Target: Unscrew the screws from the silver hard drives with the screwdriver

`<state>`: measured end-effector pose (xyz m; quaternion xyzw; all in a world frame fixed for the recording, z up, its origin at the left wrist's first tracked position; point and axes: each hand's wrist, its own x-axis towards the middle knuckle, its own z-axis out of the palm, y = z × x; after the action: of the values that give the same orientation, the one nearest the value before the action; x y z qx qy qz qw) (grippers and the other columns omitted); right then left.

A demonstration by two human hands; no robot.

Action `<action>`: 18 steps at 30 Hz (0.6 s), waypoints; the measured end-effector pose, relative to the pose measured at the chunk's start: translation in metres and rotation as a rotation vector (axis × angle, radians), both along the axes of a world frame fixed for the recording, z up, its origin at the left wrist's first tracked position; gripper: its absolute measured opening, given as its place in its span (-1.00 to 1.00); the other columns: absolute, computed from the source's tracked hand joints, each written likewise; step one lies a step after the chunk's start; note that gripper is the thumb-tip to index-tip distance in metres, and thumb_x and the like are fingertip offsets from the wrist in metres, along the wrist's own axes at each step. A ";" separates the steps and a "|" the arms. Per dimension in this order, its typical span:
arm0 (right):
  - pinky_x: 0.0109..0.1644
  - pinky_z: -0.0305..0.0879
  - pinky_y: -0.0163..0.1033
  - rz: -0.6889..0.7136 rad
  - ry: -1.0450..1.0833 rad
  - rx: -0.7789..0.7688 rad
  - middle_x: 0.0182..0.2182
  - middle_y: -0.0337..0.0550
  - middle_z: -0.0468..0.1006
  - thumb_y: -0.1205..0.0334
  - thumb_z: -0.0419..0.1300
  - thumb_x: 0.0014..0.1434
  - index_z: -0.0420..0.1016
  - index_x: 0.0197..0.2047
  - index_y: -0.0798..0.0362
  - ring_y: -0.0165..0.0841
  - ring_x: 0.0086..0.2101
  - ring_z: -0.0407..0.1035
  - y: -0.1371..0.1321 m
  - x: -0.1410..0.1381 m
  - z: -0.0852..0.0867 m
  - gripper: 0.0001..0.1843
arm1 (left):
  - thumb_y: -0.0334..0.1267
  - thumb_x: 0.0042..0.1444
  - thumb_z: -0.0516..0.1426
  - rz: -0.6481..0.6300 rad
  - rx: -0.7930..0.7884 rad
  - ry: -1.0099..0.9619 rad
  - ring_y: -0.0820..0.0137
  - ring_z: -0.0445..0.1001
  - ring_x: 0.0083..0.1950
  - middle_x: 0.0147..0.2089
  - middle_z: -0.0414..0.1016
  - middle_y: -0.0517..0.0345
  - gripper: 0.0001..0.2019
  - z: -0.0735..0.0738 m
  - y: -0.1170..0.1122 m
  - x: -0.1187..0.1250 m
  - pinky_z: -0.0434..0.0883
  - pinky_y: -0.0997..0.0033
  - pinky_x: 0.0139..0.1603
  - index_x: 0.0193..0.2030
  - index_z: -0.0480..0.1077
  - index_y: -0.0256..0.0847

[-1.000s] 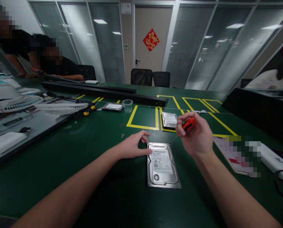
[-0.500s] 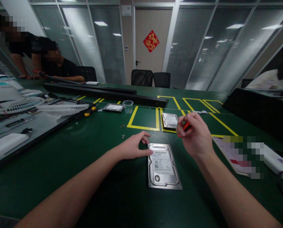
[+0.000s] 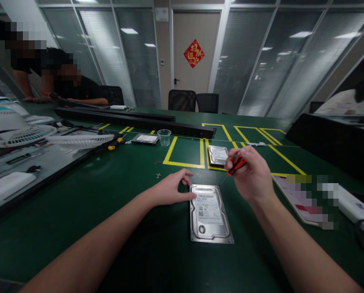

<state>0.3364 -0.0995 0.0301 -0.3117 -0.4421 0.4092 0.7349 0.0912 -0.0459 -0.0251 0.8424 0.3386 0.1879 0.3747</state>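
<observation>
A silver hard drive [image 3: 210, 215] with a white label lies flat on the green table before me. My left hand [image 3: 177, 187] steadies its far left corner, thumb on the top face and curled fingers at the edge. In my right hand [image 3: 251, 175] is a screwdriver [image 3: 237, 164] with a red and black handle, gripped by thumb and fingers. Its thin shaft slants down to the drive's far right corner, where the tip meets a screw hole; whether a screw sits there is too small to tell. Several small screws [image 3: 158, 176] lie left of my left hand.
Beyond are a second hard drive [image 3: 218, 154], a third [image 3: 145, 138], a clear plastic cup [image 3: 164, 137] and long black bars [image 3: 139, 122]. A yellow-black screwdriver [image 3: 115, 143] and fan parts [image 3: 78, 139] lie left. A phone-like slab [image 3: 294, 199] lies right. Other people sit around the table.
The screwdriver handle has turned a little in my right hand, showing more of its red part. My left hand and the hard drive stay in place.
</observation>
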 end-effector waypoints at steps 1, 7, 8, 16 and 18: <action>-0.46 0.20 -0.27 0.006 0.006 -0.003 -0.36 -0.26 0.54 0.18 0.36 0.13 0.38 -0.41 -0.01 -0.45 -0.54 0.32 0.000 0.000 0.000 -0.77 | 0.13 0.11 0.35 -0.002 0.001 -0.002 0.14 0.51 0.14 0.10 0.54 -0.03 -0.28 0.000 0.000 0.000 0.43 0.09 0.17 0.29 0.28 -0.16; -0.48 0.10 -0.26 0.077 -0.003 0.019 -0.48 -0.21 0.45 -0.01 0.16 0.28 0.55 -0.36 0.03 -0.47 -0.60 0.20 0.001 0.004 0.001 -0.68 | 0.10 0.11 0.35 -0.006 -0.008 0.001 0.15 0.50 0.15 0.09 0.54 -0.02 -0.29 0.002 -0.001 0.000 0.43 0.10 0.18 0.29 0.28 -0.18; -0.48 0.10 -0.25 0.081 -0.012 0.021 -0.52 -0.21 0.41 -0.01 0.13 0.29 0.58 -0.38 0.04 -0.46 -0.60 0.19 0.001 0.005 0.001 -0.64 | 0.09 0.11 0.35 -0.006 -0.002 -0.002 0.15 0.51 0.14 0.08 0.55 -0.02 -0.30 0.002 -0.001 0.001 0.44 0.11 0.18 0.29 0.28 -0.18; -0.41 0.25 -0.26 0.010 -0.024 0.005 -0.34 -0.22 0.52 0.15 0.34 0.17 0.41 -0.42 0.01 -0.44 -0.49 0.34 0.002 0.002 -0.002 -0.76 | 0.10 0.11 0.36 -0.007 0.009 -0.011 0.15 0.51 0.13 0.08 0.55 -0.02 -0.31 0.001 0.000 0.001 0.44 0.10 0.17 0.28 0.29 -0.16; -0.46 0.18 -0.28 0.015 -0.022 -0.005 -0.36 -0.26 0.53 0.16 0.37 0.17 0.36 -0.39 -0.01 -0.47 -0.54 0.29 0.002 0.002 -0.002 -0.75 | 0.10 0.11 0.35 -0.004 0.001 0.002 0.16 0.51 0.14 0.08 0.55 -0.01 -0.31 0.002 -0.001 0.000 0.44 0.11 0.18 0.28 0.29 -0.17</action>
<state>0.3380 -0.0979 0.0283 -0.3147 -0.4515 0.4121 0.7262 0.0916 -0.0466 -0.0235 0.8435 0.3369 0.1867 0.3744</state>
